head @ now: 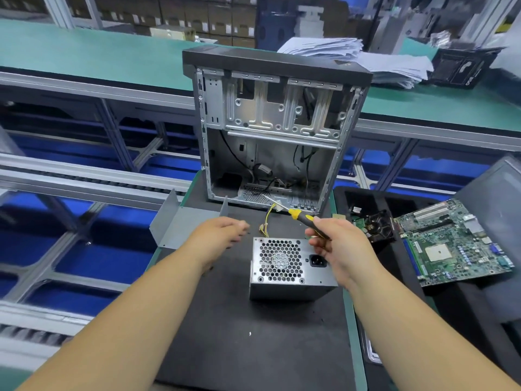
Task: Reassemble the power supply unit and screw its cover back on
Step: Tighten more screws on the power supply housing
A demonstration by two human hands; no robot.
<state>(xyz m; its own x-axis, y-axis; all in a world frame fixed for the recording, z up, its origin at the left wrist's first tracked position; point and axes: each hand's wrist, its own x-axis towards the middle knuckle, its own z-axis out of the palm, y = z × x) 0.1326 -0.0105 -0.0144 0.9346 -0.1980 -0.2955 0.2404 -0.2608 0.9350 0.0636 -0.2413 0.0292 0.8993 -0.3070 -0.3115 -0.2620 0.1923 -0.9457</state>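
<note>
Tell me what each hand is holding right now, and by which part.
The right hand grips a yellow-and-black-handled screwdriver by its handle, shaft pointing away toward the open metal computer case. The left hand holds nothing, fingers loose.
</note>
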